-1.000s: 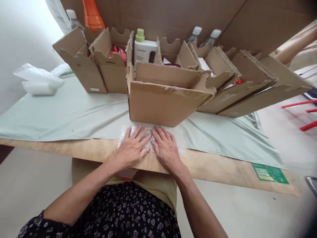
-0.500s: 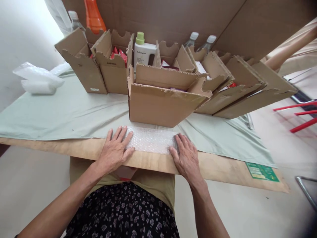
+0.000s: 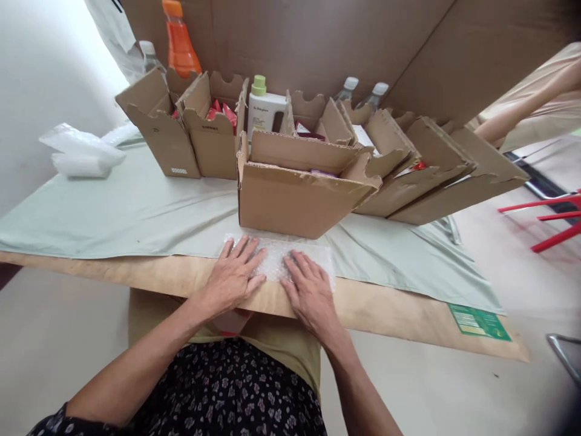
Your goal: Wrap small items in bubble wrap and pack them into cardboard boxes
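Observation:
A flat strip of bubble wrap (image 3: 273, 259) lies at the front edge of the table, partly on the pale green cloth and partly on bare wood. My left hand (image 3: 235, 272) rests flat on its left part, fingers stretched out. On its right part lies my right hand (image 3: 311, 287), palm down with the fingers extended. The two hands are a short way apart, with wrap showing between them. Just behind the wrap stands an open cardboard box (image 3: 290, 203); a little of something purple shows inside.
Several more open cardboard boxes (image 3: 211, 142) with packets stand behind. A white bottle with a green cap (image 3: 265, 109), an orange bottle (image 3: 181, 48) and clear bottles (image 3: 347, 89) stand at the back. Bubble wrap (image 3: 84, 154) lies left. Another person's arm (image 3: 529, 106) shows right.
My hands have moved closer together over the bubble wrap, the left to the right and the right to the left. The view has shifted slightly.

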`<state>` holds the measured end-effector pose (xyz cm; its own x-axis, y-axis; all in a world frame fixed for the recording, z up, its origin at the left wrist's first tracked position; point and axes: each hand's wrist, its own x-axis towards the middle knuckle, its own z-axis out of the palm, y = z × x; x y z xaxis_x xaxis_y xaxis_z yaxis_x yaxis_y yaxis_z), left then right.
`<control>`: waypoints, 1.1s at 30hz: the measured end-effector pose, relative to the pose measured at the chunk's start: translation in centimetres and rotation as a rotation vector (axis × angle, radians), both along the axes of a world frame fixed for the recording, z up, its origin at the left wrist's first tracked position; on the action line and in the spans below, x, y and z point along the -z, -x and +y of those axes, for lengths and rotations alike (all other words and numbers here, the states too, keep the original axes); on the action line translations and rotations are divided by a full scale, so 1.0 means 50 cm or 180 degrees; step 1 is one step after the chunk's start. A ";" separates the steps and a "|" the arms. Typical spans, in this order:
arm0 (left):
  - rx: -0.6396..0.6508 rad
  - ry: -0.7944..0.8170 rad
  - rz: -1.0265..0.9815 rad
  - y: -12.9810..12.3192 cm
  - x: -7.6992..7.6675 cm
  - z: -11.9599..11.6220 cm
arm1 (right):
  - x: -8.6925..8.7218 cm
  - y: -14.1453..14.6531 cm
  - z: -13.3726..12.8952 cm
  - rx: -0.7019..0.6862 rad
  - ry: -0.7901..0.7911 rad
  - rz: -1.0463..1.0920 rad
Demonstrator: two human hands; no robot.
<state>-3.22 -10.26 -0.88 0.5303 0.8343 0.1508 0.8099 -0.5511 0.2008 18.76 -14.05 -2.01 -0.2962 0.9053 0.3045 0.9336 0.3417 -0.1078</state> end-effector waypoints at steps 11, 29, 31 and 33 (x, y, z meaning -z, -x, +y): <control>-0.0127 -0.0251 -0.0410 0.020 -0.010 -0.038 | -0.005 -0.086 -0.048 0.0598 -0.0662 0.0559; -0.0180 -0.0007 -0.0696 0.038 -0.001 -0.039 | 0.008 -0.125 0.008 0.1340 -0.0088 0.0775; -0.0133 0.0041 -0.0529 0.035 0.002 -0.033 | 0.012 -0.113 0.030 0.1353 0.0061 0.0756; -0.0101 0.0050 -0.0460 0.038 0.006 -0.028 | 0.017 -0.104 0.041 0.1336 0.0047 0.0891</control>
<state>-5.15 -11.65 -1.17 0.4774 0.8531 0.2103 0.7889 -0.5216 0.3249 23.96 -11.98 -2.87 0.1855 0.9336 0.3066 0.9248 -0.0603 -0.3758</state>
